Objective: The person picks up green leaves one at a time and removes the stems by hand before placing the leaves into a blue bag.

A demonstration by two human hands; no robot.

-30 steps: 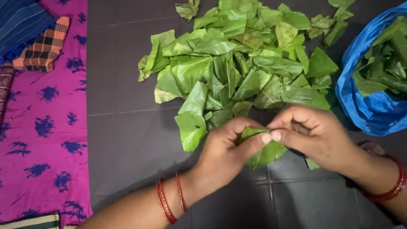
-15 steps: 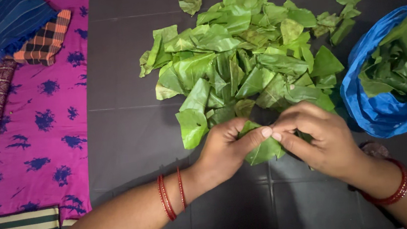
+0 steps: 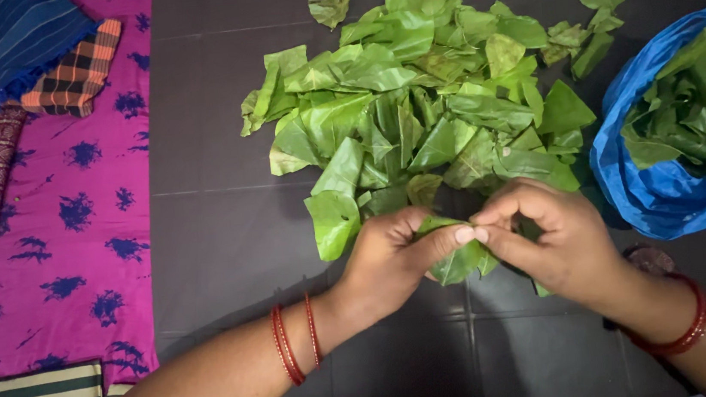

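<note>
Both hands meet over a green leaf [image 3: 462, 259] just above the dark floor. My left hand [image 3: 393, 259] pinches its left side with thumb on top. My right hand [image 3: 546, 236] pinches the other side, the two thumbs touching. The leaf is folded between the fingers and partly hidden by them. Directly beyond the hands lies a big pile of green leaves [image 3: 420, 88], its near edge almost touching my knuckles.
A blue plastic bag [image 3: 671, 185] full of leaves sits at the right. A magenta cloth with blue prints [image 3: 69, 208] lies at the left, with striped and checked cloths [image 3: 29, 57] at the far left corner. The floor is dark grey tile [image 3: 227, 236].
The hands have stayed in place, working the leaf; the thumbs have closed together and the leaf is folded tighter. The view shifted slightly.
</note>
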